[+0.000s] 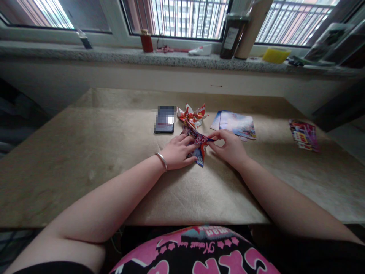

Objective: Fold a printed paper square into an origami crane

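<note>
On the tabletop in front of me lies a piece of folded patterned paper (200,151), dark blue and red with pointed ends. My left hand (179,151), with a silver bangle at the wrist, rests over its left side and holds it between fingers and thumb; part of the paper is hidden beneath. The thumb and fingertips of my right hand (229,146) pinch the pointed right tip. Just beyond the paper, touching or very near it, stands a red and white folded paper flower (193,115) with pointed petals.
A dark phone (164,120) lies left of the flower. Printed sheets (237,122) are stacked to the right, and colourful packets (305,136) lie farther right on the beige tabletop (94,152). The stone windowsill (114,55) holds a red bottle (146,41) and a yellow tape roll (276,55).
</note>
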{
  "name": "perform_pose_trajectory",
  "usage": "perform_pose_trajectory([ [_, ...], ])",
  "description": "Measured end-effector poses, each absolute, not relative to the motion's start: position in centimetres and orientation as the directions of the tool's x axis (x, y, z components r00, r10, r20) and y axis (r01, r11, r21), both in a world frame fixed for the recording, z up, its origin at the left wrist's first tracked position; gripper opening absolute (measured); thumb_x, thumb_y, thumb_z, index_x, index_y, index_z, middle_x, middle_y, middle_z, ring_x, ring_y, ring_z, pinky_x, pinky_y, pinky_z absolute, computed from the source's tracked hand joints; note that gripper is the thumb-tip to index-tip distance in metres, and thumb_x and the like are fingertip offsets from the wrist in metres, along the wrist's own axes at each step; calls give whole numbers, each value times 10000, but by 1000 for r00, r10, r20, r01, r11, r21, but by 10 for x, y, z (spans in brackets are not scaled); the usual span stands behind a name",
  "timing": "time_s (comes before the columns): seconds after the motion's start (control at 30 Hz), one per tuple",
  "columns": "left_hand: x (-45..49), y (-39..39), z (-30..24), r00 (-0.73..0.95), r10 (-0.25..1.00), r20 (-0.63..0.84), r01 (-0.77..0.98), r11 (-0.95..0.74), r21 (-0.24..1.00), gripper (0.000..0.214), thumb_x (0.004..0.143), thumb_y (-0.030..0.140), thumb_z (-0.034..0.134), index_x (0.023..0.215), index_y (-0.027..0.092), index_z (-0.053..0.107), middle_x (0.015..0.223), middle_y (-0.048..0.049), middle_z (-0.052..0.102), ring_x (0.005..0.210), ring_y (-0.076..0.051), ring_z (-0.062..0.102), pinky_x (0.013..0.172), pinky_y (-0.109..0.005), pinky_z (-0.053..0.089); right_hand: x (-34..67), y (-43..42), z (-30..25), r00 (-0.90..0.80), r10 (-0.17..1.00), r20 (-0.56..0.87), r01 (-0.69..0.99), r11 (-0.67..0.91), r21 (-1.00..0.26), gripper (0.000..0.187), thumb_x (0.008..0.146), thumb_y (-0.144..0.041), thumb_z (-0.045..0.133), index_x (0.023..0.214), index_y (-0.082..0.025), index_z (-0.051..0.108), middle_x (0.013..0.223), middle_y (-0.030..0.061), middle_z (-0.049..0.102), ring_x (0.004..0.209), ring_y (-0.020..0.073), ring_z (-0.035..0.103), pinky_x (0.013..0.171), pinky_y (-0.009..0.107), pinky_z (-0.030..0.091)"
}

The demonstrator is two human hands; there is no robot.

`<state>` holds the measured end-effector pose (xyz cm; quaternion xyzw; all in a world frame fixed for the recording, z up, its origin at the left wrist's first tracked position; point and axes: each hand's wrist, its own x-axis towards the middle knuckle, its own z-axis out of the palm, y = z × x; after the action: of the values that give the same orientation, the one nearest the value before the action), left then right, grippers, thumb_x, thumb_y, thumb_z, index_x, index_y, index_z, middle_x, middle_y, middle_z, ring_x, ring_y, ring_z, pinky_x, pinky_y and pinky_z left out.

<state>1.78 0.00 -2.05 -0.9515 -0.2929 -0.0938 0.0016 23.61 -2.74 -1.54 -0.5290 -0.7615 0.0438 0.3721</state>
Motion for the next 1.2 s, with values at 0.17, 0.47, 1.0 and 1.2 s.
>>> perform_pose_trajectory([
  [0.17, 17, 0, -19, 778, 599, 192, 591, -800, 104, 501, 841, 465, 505, 1245, 169, 528, 1289, -123, 485, 1234, -293, 399, 1057, -435, 331, 239, -28, -17, -279, 826, 490, 741, 510, -437, 54, 732, -267, 646, 759, -225, 626, 808, 37, 687, 781, 198, 617, 722, 324, 475],
  [0.47, 13, 8, -20, 743, 615, 264, 561, -787, 256, 573, 659, 520, 720, 1021, 131, 506, 1142, -153, 508, 1076, -282, 501, 938, -428, 456, 244, -27, -18, -275, 824, 495, 756, 504, -419, 76, 762, -287, 612, 736, -216, 612, 826, 48, 672, 795, 197, 605, 718, 318, 470],
  [1.0, 13, 9, -21, 725, 552, 412, 443, -832, 335, 841, 773, 339, 642, 1437, 213, 142, 1295, -145, 387, 1214, -275, 427, 1031, -423, 417, 237, -24, -22, -59, 956, 289, 660, 254, -707, 126, 750, -314, 601, 799, -198, 608, 720, 24, 679, 628, 153, 605, 584, 275, 462],
  [1.2, 12, 9, -21, 766, 473, 436, 399, -881, 255, 856, 708, 182, 557, 1446, 191, 123, 1420, -155, 265, 1344, -283, 272, 1114, -440, 319, 241, -18, -31, -2, 973, 232, 529, 198, -825, 182, 742, -347, 612, 840, -195, 588, 681, 2, 660, 559, 141, 586, 537, 273, 467],
])
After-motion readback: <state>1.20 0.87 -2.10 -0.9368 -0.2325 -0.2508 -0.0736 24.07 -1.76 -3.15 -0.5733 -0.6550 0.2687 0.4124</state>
